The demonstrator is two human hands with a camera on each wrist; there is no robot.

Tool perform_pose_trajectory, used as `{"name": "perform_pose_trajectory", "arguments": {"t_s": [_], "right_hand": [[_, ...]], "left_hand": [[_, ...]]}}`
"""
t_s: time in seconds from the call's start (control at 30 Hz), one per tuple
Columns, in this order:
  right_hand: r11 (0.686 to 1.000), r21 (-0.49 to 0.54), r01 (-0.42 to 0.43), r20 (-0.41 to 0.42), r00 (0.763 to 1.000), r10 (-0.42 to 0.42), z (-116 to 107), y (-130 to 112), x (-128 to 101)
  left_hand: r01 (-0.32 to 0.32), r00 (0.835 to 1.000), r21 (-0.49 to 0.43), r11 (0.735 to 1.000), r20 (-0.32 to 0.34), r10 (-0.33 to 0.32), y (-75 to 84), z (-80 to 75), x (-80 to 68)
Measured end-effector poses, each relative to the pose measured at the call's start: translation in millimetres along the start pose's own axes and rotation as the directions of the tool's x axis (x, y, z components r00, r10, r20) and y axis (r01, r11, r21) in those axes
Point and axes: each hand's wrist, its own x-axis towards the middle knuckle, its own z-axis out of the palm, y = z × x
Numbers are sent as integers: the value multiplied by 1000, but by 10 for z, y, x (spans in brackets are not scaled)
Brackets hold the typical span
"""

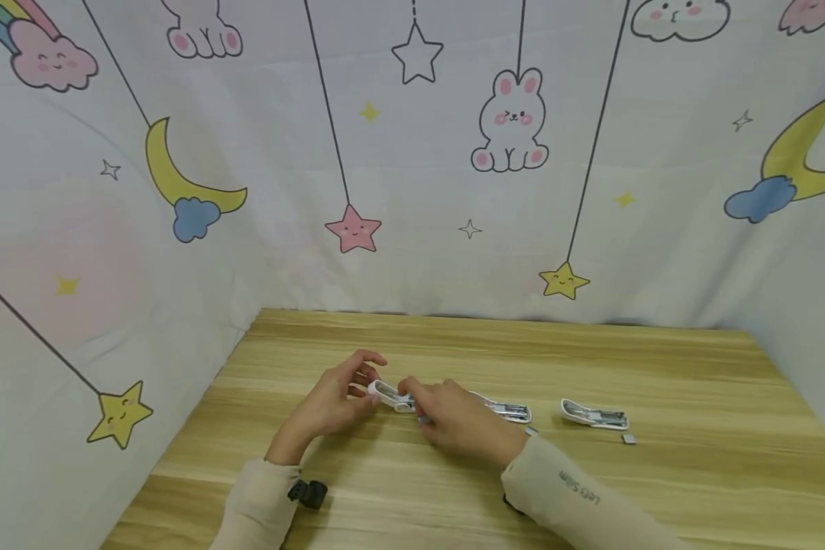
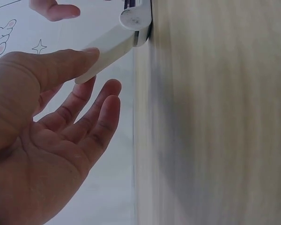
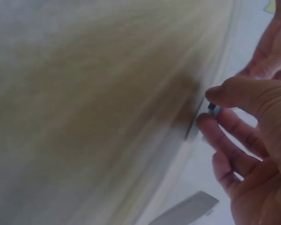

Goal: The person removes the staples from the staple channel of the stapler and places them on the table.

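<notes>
A white stapler (image 1: 387, 393) lies opened out on the table, its base partly hidden behind my right hand. With thumb and fingers my left hand (image 1: 333, 401) pinches the end of its raised lid (image 2: 113, 47). My right hand (image 1: 457, 416) is over the stapler's other end. Between its thumb and forefinger it pinches a small grey piece (image 3: 212, 108), perhaps a strip of staples; fingers cover most of it. Just right of that hand is a second opened stapler (image 1: 512, 412), partly hidden.
Farther right lies a third opened white stapler (image 1: 594, 416), with a small grey staple strip (image 1: 629, 439) in front of it. Another small grey piece (image 1: 532, 431) shows beside my right wrist. The wooden table (image 1: 385, 496) meets a patterned cloth (image 1: 440, 267) at the back.
</notes>
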Motion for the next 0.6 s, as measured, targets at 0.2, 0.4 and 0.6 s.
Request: {"name": "perform_pose_trajectory", "arguments": {"t_s": [0.2, 0.4, 0.6], "right_hand": [[996, -70, -48, 5, 999, 49, 16, 7, -30], [987, -67, -146, -96, 986, 139, -13, 75, -6], [979, -13, -202, -86, 976, 200, 14, 165, 32]], "left_hand": [[-3, 1000, 1, 1000, -2, 3, 7, 22, 7], [-5, 1000, -5, 1000, -26, 5, 22, 23, 6], [-12, 999, -27, 1000, -33, 11, 45, 34, 26]]}}
